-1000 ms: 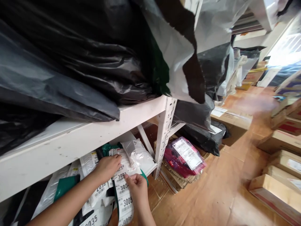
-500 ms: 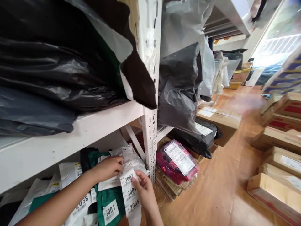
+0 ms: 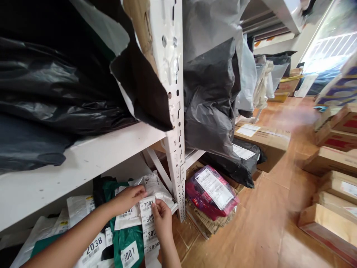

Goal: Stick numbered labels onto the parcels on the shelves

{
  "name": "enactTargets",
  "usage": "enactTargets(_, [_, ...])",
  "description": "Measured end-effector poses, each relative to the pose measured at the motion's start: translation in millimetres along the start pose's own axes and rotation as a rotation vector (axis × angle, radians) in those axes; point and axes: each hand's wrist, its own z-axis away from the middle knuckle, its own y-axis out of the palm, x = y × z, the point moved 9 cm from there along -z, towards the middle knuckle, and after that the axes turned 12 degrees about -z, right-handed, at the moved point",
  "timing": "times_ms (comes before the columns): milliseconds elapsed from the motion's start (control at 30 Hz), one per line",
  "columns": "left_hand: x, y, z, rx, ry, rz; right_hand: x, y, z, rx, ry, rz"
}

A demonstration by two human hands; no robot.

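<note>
My right hand point(image 3: 163, 219) pinches the upper right edge of a white strip of numbered labels point(image 3: 150, 219), with 3003 at the top and 3006 near the bottom. Just left of the strip's top end is my left hand point(image 3: 131, 197), its fingers bent together against a white plastic parcel point(image 3: 158, 190); whatever is between its fingertips is hidden. Below that hand lies a white packet point(image 3: 126, 219) with a partly covered label ending in 02. A green parcel point(image 3: 129, 234) labelled 3001 sits underneath.
A white metal post point(image 3: 174, 149) and shelf edge point(image 3: 97, 152) stand above and beside my hands. Large black bags point(image 3: 50, 85) fill the upper shelf. A pink-purple parcel point(image 3: 212, 191) lies right of the post. Cardboard boxes point(image 3: 329, 230) line the wooden floor point(image 3: 251, 230).
My right hand has moved up and left with the label strip, and 3006 now shows lower down. My left hand has shifted slightly, uncovering part of the label ending in 02. The view has shifted slightly.
</note>
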Motion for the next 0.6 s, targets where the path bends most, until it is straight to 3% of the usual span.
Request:
enactTargets(133, [-14, 6.5, -2, 0.029, 0.049, -0.268, 0, -7, -2, -0.041, -0.054, 0.080])
enactTargets(367, [-23, 6.5, -3, 0.024, 0.040, -0.416, 2, -10, -2, -0.084, -0.038, 0.147])
enactTargets(467, [-25, 8.9, -2, 0.030, 0.047, -0.471, 5, -15, -4, -0.171, -0.054, 0.237])
enactTargets(600, [-14, 30.7, 2, -0.005, 0.095, -0.538, 1, -21, 5, -0.315, -0.130, 0.347])
